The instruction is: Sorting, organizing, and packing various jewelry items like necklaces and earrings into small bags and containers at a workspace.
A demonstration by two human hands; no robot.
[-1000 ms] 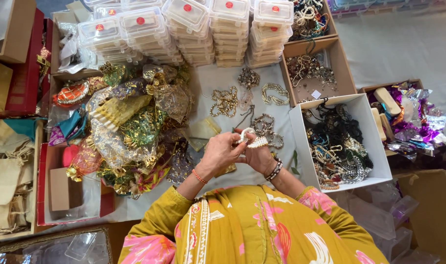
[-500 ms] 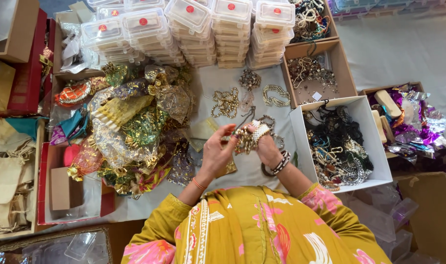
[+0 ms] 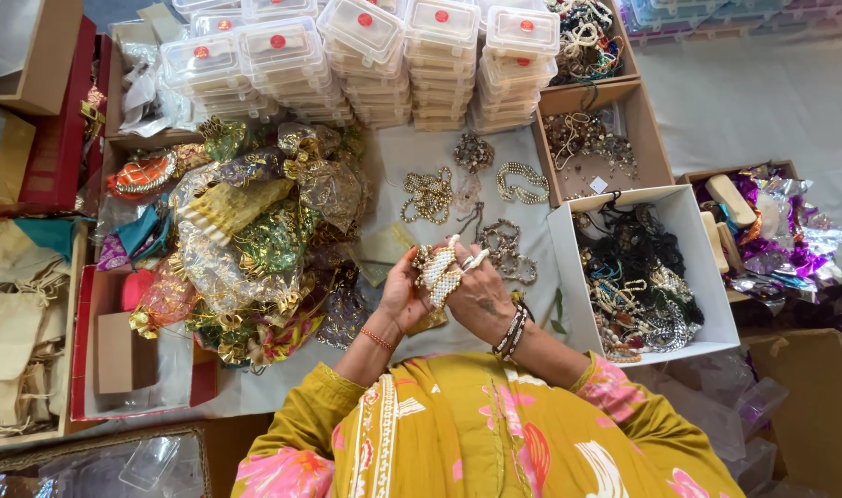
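Head view, left hand and right hand together gripping pearl jewellery piece, probably a bracelet.

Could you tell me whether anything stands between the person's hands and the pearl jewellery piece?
Nothing visible does. The left hand and right hand both hold the pearl piece directly, raised above the cloth, apart from the white box beside them.

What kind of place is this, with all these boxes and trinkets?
Probably a jewellery packing or sorting workspace: stacks of clear lidded boxes, a white box of tangled necklaces, a heap of shiny gift pouches, and both hands holding a pearl piece.
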